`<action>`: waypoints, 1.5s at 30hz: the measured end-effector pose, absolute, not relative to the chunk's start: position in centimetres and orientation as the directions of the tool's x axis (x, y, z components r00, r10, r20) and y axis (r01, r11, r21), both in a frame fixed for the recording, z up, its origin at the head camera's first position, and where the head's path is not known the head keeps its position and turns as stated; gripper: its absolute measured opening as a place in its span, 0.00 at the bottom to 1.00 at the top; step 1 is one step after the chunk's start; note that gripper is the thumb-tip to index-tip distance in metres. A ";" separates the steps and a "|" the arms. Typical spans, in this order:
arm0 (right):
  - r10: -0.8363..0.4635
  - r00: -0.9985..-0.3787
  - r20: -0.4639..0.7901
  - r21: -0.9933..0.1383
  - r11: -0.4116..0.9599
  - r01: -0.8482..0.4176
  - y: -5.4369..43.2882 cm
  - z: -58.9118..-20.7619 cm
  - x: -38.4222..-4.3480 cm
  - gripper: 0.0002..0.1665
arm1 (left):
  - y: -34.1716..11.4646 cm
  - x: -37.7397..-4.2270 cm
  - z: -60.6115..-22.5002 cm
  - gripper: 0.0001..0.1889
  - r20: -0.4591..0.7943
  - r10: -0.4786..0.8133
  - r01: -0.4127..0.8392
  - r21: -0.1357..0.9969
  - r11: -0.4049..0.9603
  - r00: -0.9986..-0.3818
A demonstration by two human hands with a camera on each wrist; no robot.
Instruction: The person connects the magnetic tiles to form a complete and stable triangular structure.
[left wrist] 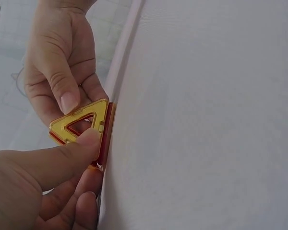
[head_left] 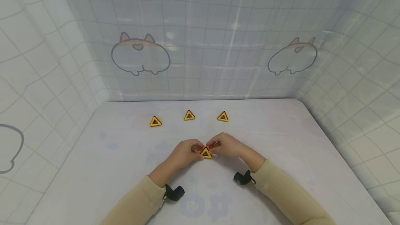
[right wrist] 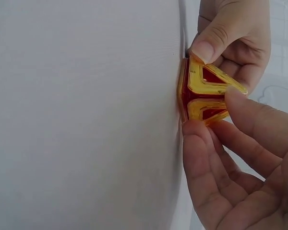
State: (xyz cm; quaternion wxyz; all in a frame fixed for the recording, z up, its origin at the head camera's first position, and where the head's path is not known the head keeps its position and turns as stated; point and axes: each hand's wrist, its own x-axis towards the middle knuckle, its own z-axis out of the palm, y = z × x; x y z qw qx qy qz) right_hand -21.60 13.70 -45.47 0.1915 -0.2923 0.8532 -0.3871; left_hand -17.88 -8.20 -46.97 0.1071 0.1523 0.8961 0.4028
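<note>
Both hands hold one small pyramid-like piece built of yellow and red triangular magnetic tiles (head_left: 205,153), low at the middle of the table. In the left wrist view my left hand (left wrist: 43,172) pinches it, thumb across the yellow triangular face and fingers beneath. My right hand (head_left: 229,145) grips it from the other side. The right wrist view shows the right hand (right wrist: 245,177) with its thumb at the tip of a yellow triangle (right wrist: 197,79) and fingers below. Opposite it, the left thumb presses the upper corner. Red sides join the yellow faces; the fingers hide part of the piece.
Three similar yellow and red triangular pieces stand apart along the back of the white table (head_left: 265,127): left (head_left: 155,121), middle (head_left: 189,115) and right (head_left: 223,116). Grid-patterned walls (head_left: 215,44) with cartoon prints enclose the table's back and sides. Black devices (head_left: 175,193) sit at both sleeve cuffs.
</note>
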 end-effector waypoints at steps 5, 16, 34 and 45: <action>-0.650 -0.755 -0.080 -0.773 0.519 -0.365 13.6 -45.2 -21.4 0.14 | -8.2 -17.8 -46.9 0.16 -0.074 0.366 0.191 0.749 0.634 -0.928; -0.668 -0.743 0.050 -0.743 0.473 -0.475 12.7 -44.9 -20.7 0.11 | -9.2 -17.5 -46.4 0.14 -0.093 0.344 0.168 0.737 0.654 -0.934; -0.526 -0.850 0.041 -0.663 0.622 -0.417 16.5 -42.9 -21.5 0.08 | -13.1 -16.7 -46.7 0.11 -0.034 0.163 0.087 0.728 0.680 -0.986; -0.302 -0.950 0.075 -0.648 0.710 -0.276 21.3 -42.7 -24.5 0.09 | -17.9 -16.5 -45.7 0.17 0.016 0.062 0.055 0.719 0.693 -0.998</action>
